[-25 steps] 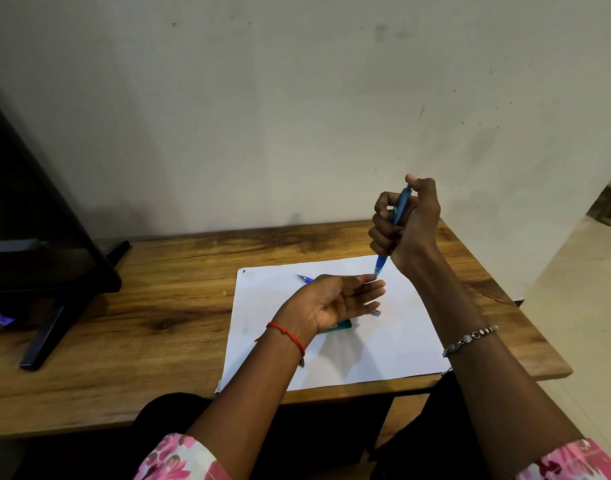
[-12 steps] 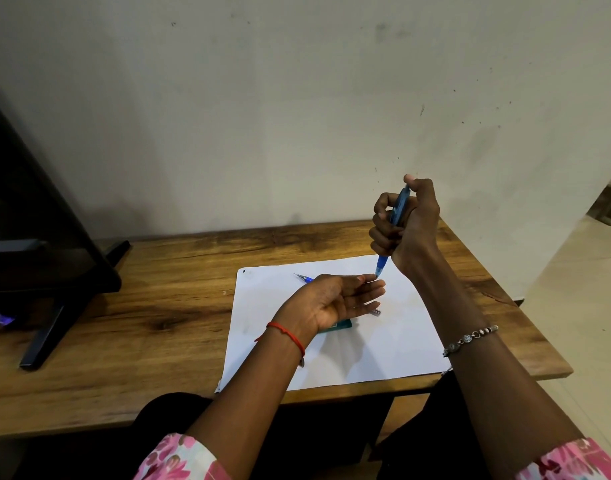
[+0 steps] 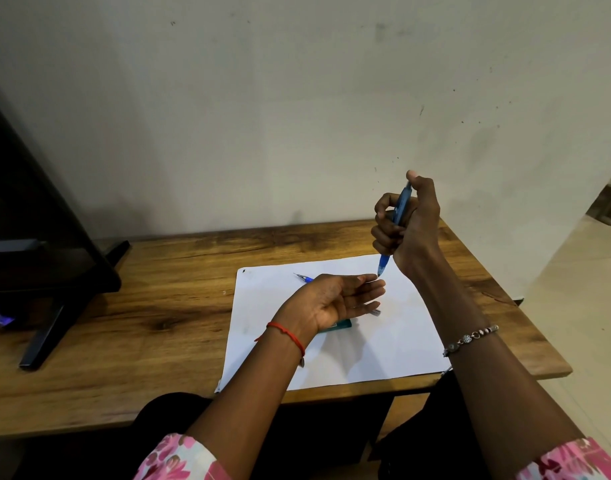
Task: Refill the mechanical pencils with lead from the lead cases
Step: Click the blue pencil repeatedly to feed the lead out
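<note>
My right hand (image 3: 406, 223) grips a blue mechanical pencil (image 3: 401, 204) upright in a fist, thumb on its top end, tip (image 3: 383, 266) pointing down. My left hand (image 3: 335, 299) lies palm up just below that tip, fingers spread and flat, over a white sheet of paper (image 3: 383, 341). A second blue pencil (image 3: 304, 277) lies on the paper behind my left hand, mostly hidden by it. A teal lead case (image 3: 338, 325) peeks out under my left wrist. A small metal end (image 3: 376, 311) shows below my left fingers.
The paper lies on a wooden table (image 3: 158, 306) against a pale wall. A black monitor on a stand (image 3: 47, 271) occupies the table's left end. The table's right edge gives onto a tiled floor (image 3: 574, 306).
Almost nothing differs; my right hand with the pencil stays over my left fingertips and both hands hold their positions.
</note>
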Demonstrator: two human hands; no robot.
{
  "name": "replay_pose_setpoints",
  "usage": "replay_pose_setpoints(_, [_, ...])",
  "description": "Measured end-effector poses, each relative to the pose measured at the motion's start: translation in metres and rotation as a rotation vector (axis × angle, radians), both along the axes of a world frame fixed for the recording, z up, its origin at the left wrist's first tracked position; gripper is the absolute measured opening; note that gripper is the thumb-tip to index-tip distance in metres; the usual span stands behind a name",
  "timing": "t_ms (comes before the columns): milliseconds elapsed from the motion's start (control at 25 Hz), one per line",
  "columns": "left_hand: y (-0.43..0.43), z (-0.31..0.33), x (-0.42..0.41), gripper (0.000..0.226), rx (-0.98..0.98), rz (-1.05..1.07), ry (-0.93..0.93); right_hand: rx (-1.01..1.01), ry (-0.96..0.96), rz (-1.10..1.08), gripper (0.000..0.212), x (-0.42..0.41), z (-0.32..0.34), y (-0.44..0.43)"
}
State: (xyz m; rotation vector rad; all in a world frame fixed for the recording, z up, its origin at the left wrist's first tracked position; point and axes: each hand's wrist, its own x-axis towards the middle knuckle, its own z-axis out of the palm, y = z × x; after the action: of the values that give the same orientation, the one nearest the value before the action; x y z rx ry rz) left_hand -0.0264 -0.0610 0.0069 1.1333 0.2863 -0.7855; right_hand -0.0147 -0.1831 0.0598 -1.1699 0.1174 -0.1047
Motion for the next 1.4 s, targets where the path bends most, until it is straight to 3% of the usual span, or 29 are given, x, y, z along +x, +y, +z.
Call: replay_pose_setpoints(1400, [-0.0001, 0.0016, -0.0019, 0.021, 0.015, -0.012, -0.003, 0.023, -0.021, -0.014, 0.059, 0.0023, -0.0016, -0.0014])
